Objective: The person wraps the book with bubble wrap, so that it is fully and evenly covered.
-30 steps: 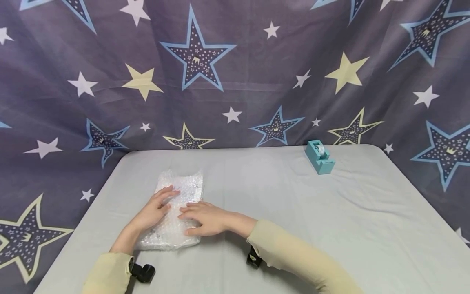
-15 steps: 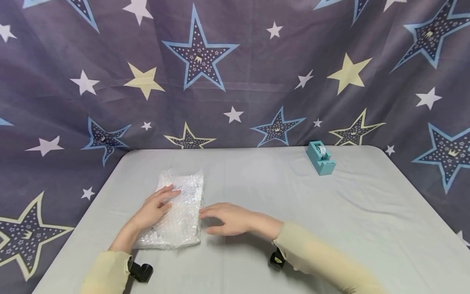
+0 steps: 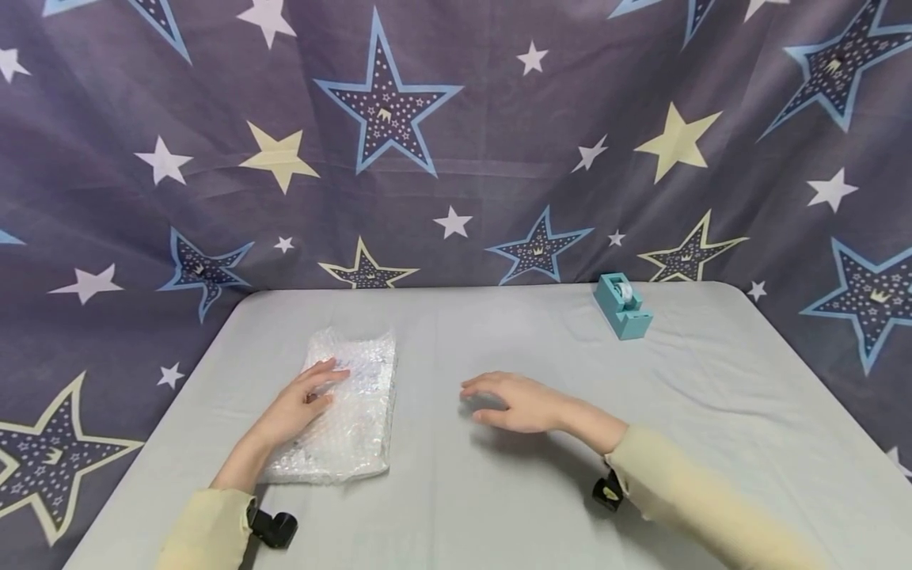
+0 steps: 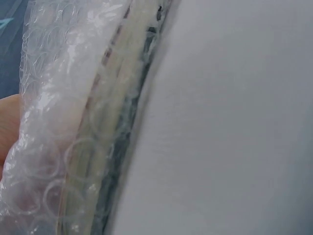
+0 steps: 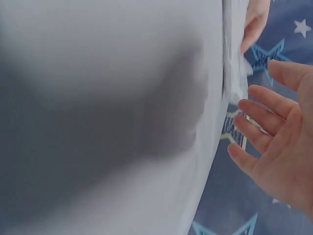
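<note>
A flat bubble-wrapped package lies on the left half of the table. My left hand rests on its left side, fingers spread over the wrap. Through the clear bubble wrap in the left wrist view show the layered, page-like edges of a thick flat thing, with part of a hand behind. My right hand is raised over the table, to the right of the package, holding nothing. Its fingers are spread and relaxed in the right wrist view, where the package's white edge appears beyond the fingertips.
A teal tape dispenser with a roll of clear tape stands at the back right of the table. Pale cloth covers the tabletop. A dark star-printed curtain hangs right behind the table's far edge.
My right hand has lifted off the package and moved right, away from it. The left hand has stayed on the package, which lies where it was.
</note>
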A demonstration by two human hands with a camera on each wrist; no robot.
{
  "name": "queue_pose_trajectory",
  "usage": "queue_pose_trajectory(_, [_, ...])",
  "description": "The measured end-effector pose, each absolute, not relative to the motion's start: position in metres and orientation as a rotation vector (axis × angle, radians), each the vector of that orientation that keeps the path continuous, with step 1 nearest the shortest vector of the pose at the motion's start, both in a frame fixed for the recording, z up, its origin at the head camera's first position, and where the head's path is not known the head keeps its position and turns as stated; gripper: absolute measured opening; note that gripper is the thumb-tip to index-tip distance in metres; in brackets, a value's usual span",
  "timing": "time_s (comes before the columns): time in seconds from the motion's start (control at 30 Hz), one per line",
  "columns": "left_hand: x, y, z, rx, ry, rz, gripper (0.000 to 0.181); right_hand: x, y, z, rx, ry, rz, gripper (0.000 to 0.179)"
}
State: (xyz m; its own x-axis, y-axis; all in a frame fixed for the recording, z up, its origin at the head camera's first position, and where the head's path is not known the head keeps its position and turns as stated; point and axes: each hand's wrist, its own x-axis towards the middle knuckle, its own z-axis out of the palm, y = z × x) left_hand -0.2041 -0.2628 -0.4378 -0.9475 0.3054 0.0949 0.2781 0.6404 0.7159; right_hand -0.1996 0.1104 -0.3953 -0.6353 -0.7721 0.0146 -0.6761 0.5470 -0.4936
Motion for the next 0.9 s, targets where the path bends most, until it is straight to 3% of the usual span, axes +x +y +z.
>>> queue_pose_trajectory(0.9, [-0.203,-0.265,-0.441,0.431,2.938,1.157,0.038,-0.223,0.211,-0.392,-0.865,2.985,-0.640,0.034])
